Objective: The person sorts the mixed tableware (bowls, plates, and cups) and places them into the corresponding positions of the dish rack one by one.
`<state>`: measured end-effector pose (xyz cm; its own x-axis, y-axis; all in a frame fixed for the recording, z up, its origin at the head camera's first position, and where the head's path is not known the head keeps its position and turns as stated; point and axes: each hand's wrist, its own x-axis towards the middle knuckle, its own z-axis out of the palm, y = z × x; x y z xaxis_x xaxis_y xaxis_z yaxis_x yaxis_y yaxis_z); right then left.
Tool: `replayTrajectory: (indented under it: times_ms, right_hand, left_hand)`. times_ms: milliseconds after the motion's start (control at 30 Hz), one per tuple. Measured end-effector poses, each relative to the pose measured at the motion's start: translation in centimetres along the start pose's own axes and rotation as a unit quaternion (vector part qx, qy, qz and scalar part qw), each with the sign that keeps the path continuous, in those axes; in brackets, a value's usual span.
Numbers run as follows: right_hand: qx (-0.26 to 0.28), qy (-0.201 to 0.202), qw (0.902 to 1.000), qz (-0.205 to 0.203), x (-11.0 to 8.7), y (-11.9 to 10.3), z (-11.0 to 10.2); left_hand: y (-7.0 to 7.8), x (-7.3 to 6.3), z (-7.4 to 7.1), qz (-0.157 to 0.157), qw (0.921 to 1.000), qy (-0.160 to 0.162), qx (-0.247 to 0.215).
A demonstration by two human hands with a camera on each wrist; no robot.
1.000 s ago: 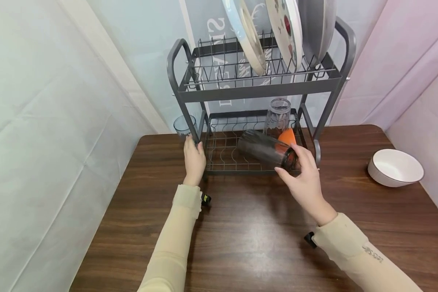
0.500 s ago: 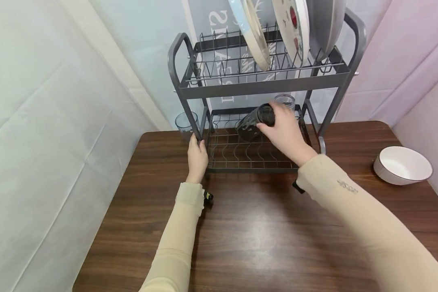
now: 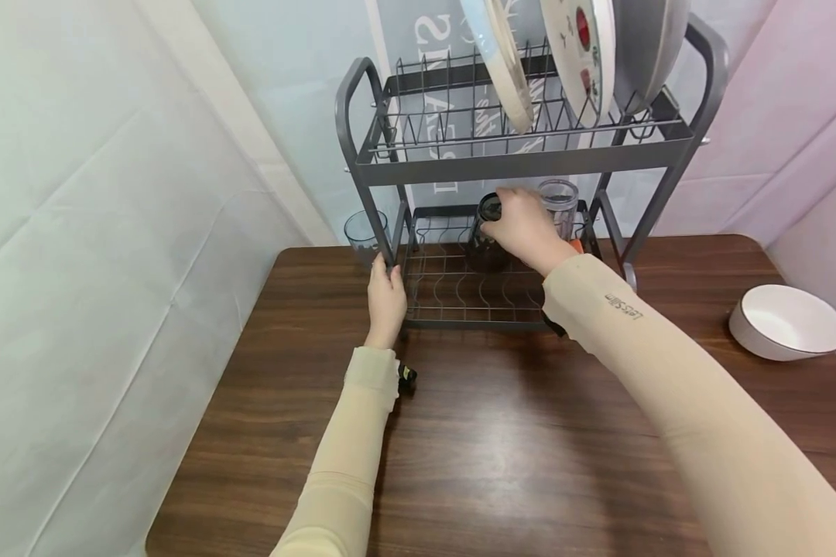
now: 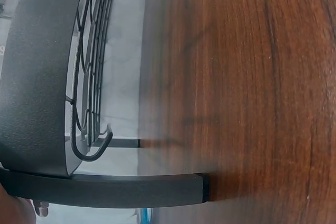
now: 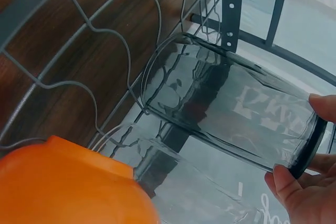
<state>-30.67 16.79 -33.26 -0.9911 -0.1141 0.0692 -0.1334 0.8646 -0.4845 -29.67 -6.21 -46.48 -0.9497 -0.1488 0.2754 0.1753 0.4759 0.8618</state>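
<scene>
My right hand grips a dark tinted drinking glass by its thick base. That glass is upside down, its mouth at the wires of the lower shelf in the right wrist view. Beside it another clear glass stands inverted on the same shelf. An orange bowl is near them, mostly hidden behind my right arm in the head view. My left hand holds the front left leg of the grey dish rack, and its fingertips show round that post in the right wrist view.
Several plates stand on edge on the upper shelf. A bluish glass is behind the rack's left leg. To the right, a white bowl sits on the brown wooden table. Curtains hang behind and at the sides.
My right hand has carried the dark glass back and left over the lower shelf and turned it from nearly lying to upside down. My left hand stays at the rack leg.
</scene>
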Motion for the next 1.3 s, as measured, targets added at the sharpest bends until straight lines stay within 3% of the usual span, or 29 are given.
replayTrajectory:
  times_ms: [300,900,1300]
  right_hand:
    - [-0.028,0.011,0.9995,-0.010,1.4,0.0,0.4]
    - [-0.037,-0.023,0.9989,-0.019,3.4,0.2,1.4]
    - [-0.020,0.010,0.9989,-0.041,3.0,0.5,2.2]
  left_hand:
    - [-0.2,0.1,0.2,-0.001,1.0000,-0.006,-0.002]
    - [0.2,-0.1,-0.3,-0.012,0.9998,-0.011,-0.010]
    - [0.2,-0.1,-0.3,-0.009,0.9999,-0.008,-0.007]
